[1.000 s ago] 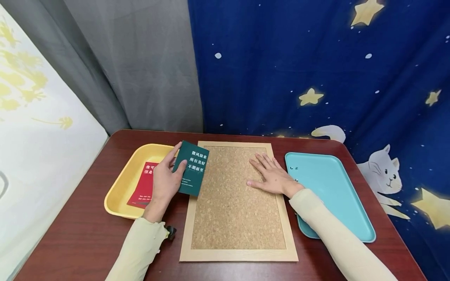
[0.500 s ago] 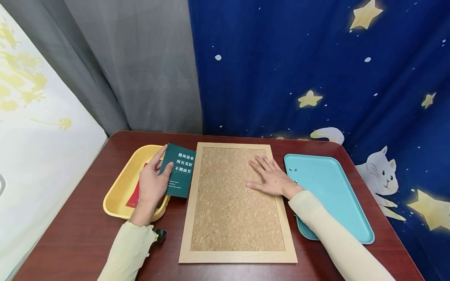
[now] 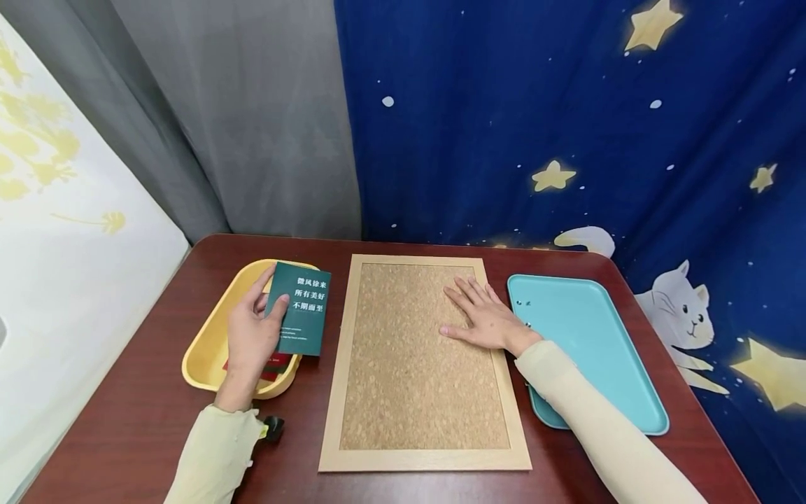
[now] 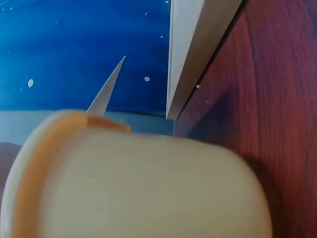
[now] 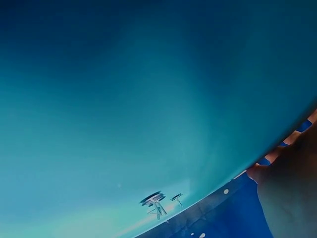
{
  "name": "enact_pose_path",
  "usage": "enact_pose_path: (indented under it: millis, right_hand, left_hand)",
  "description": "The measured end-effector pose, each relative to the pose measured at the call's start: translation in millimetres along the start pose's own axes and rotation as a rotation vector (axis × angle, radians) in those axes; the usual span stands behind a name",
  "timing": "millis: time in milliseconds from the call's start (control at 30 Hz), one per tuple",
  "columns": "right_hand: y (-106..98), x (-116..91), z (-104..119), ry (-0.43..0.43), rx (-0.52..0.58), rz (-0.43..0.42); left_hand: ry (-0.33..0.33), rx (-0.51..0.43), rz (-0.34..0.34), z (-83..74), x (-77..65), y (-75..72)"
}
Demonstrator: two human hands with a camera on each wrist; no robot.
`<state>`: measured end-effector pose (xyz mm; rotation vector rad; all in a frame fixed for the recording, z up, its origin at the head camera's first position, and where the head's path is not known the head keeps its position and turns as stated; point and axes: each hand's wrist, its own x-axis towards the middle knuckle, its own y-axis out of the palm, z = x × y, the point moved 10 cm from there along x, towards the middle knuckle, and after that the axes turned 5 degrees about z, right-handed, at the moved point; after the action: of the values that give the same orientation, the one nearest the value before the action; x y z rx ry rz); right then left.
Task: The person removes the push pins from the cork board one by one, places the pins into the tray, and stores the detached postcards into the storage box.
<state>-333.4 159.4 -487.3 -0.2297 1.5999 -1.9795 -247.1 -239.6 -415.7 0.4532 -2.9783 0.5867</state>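
Note:
My left hand [image 3: 252, 332] pinches a dark green card [image 3: 302, 308] with white writing, thumb on its printed face. The card is tilted over the right side of a yellow tray [image 3: 204, 336]. Part of a red card [image 3: 277, 364] shows in that tray beneath the hand. In the left wrist view the tray's wall [image 4: 148, 183] fills the lower part, and a thin pale corner, probably of the card, rises behind it. My right hand [image 3: 485, 315] rests with spread fingers on the right side of a wood-framed cork board [image 3: 422, 371]. It also shows at the right wrist view's edge.
A turquoise tray [image 3: 592, 343] stands to the right of the board, under the right forearm. Small metal tacks [image 5: 154, 199] lie near its left edge. The dark red table [image 3: 132, 413] ends at curtains behind. A black item [image 3: 273, 428] sits at the left wrist.
My left hand has carried the green card leftward, from over the cork board's left edge to over the yellow tray. The right hand has stayed on the board.

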Motion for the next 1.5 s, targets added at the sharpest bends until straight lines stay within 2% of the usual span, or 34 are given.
enact_pose_path:
  millis: [167,333,500,733,867,1000,1167,1267,1500]
  right_hand:
    - [-1.5,1.0,-0.7,-0.001,-0.003,0.003]
    - [-3.7,2.1,-1.2,-0.001,-0.011,0.000]
    - [-4.2,2.0,-0.9,0.004,-0.010,0.003]
    - [-1.7,3.1,-0.1,0.001,-0.013,0.012]
    - [-1.8,3.3,0.1,0.000,-0.013,0.009]
    - [-2.0,3.1,0.7,-0.003,-0.005,0.007]
    - [-0.2,2.6,0.8,-0.002,-0.003,0.014]
    - [0.2,2.7,0.9,-0.006,0.007,0.012]
    - [0.8,3.1,-2.3,0.001,-0.006,0.008]
  left_hand:
    - [-0.018,0.013,-0.023,4.3,3.5,-12.1]
    - [-0.106,0.017,-0.042,14.1,5.6,-22.0]
    - [-0.195,-0.028,-0.023,24.8,6.2,-27.1]
    - [-0.247,-0.045,-0.019,34.8,5.8,-39.1]
    - [-0.253,0.015,-0.010,37.6,7.2,-45.4]
    - [-0.229,0.067,0.015,39.6,9.3,-50.3]
    - [-0.213,0.079,0.052,45.4,8.5,-49.7]
    - [-0.219,0.082,0.046,48.4,7.5,-49.7]
    - [-0.220,0.084,0.072,48.1,10.7,-46.4]
